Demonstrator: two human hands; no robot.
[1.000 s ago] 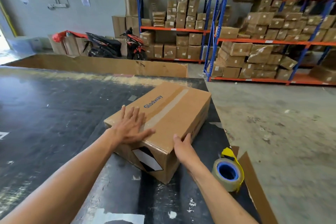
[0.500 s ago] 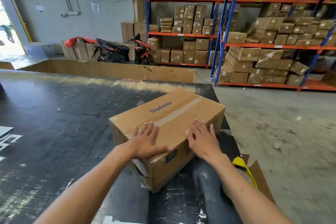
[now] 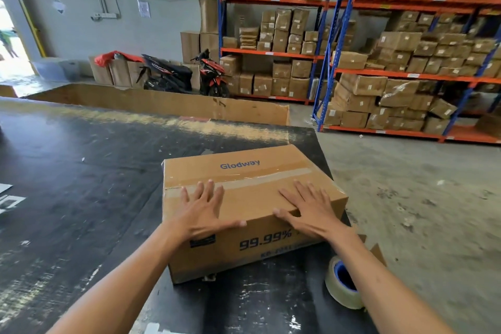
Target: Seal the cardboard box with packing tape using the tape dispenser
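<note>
A brown cardboard box (image 3: 244, 171) printed "Glodway" lies on the black table (image 3: 81, 184), with a strip of clear tape running along its top seam. My left hand (image 3: 206, 211) rests flat on the top near the front left edge, fingers spread. My right hand (image 3: 306, 211) lies flat on the top right, thumb over the front edge. The tape roll with its blue core (image 3: 343, 283) stands on the table at the front right, partly hidden behind my right forearm.
The table's right edge runs just beside the box and tape roll, with concrete floor (image 3: 420, 211) beyond. A low cardboard wall (image 3: 162, 103) borders the table's far side. Shelving racks (image 3: 406, 78) of boxes and two scooters (image 3: 184, 76) stand at the back.
The box has been turned so its long front face with "99.99%" faces me. My right hand moved from the near side up onto the top, and both hands now lie flat there.
</note>
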